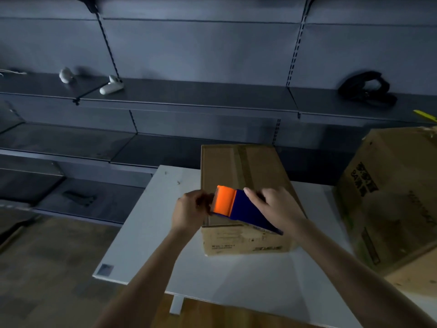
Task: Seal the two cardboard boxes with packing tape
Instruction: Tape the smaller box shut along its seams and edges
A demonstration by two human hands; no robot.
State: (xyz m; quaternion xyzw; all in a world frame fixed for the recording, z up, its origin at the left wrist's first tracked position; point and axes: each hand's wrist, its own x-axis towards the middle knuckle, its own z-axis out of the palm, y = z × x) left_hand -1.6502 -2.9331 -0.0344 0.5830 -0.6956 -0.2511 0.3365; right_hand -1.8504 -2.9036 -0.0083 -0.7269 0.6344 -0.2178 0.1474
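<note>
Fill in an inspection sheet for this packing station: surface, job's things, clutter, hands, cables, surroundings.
Surface: white flat table; the small box stands on it.
Job's things: small brown cardboard box, darker strip along its top seam; large brown printed cardboard box at right; orange and blue tape dispenser over the small box.
Clutter: two white handheld controllers and a black strapped object on a shelf.
Hands: right hand grips the dispenser's blue body; left hand holds its orange end.
Cables: possibly a thin pale cord, far-left shelf; blurred.
Surroundings: dark grey metal shelving; wooden floor.
</note>
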